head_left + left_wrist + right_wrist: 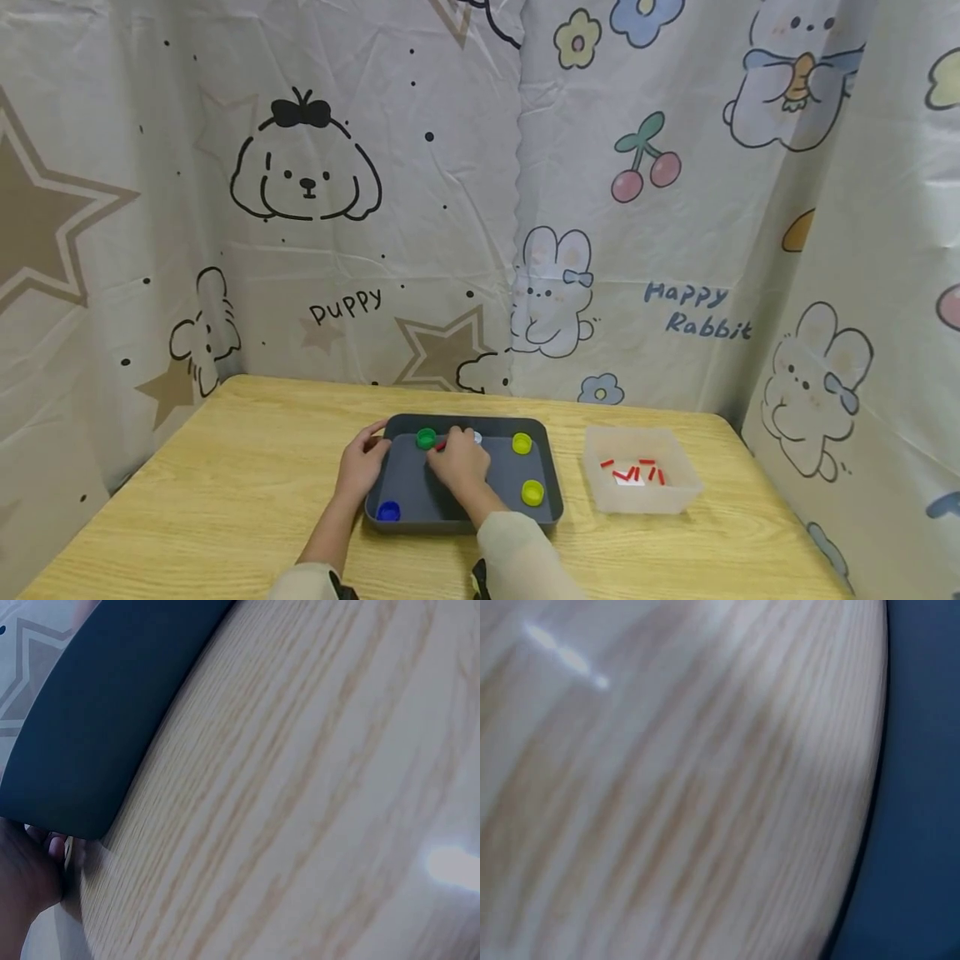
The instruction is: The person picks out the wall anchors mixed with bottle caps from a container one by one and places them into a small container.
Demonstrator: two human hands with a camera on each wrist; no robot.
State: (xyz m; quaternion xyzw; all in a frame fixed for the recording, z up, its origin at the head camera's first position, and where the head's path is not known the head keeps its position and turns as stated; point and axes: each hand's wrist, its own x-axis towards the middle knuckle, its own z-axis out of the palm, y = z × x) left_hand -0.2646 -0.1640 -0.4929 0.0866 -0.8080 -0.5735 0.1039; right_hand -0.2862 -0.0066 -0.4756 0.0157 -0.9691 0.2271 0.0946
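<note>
A dark grey tray (457, 527) lies on the table with small round caps in it. My left hand (362, 462) grips its left side near the far corner, as the tray wall (97, 712) in the left wrist view also shows. Over the tray, my right hand (461, 462) pinches a red stick (441, 444) just right of a green cap (426, 438). Behind that hand a white cap (477, 437) is partly hidden. A blue cap (388, 512) sits in the near left corner. Two yellow caps, a far one (522, 442) and a near one (532, 492), are on the right.
To the right of the tray stands a translucent box (645, 500) holding several red sticks (636, 473) and a white piece at its bottom. A wood-grain table (247, 475) carries everything. Printed curtains (450, 208) hang behind and at both sides.
</note>
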